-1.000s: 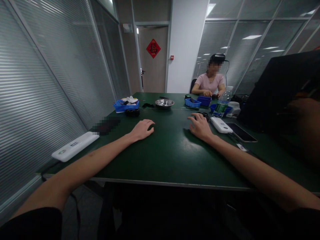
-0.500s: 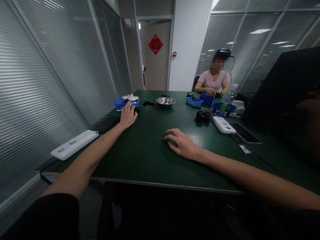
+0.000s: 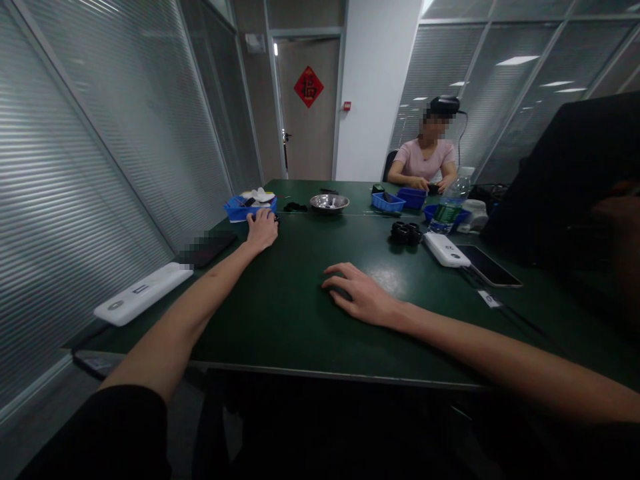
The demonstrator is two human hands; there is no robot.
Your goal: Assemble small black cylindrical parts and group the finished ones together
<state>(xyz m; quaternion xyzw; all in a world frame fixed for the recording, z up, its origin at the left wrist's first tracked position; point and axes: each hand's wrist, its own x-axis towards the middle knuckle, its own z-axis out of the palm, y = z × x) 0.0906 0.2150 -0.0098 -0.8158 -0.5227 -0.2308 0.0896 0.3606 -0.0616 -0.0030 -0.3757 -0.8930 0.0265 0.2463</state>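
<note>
- Head cam: left hand point(image 3: 263, 231) is now way over left, fingers curled on the small black thing point(image 3: 277, 219) just in front of the blue basket point(image 3: 235, 214); a second ago it was mid-table. Can't tell if it's actually gripping.
- Right hand point(image 3: 369, 295) has come off the black cluster point(image 3: 406, 233), which sits uncovered near the bottle point(image 3: 447, 215).
- That hand's low over the table point(image 3: 290, 320), thumb and fingers apart, with an unclear dark patch between.
</note>
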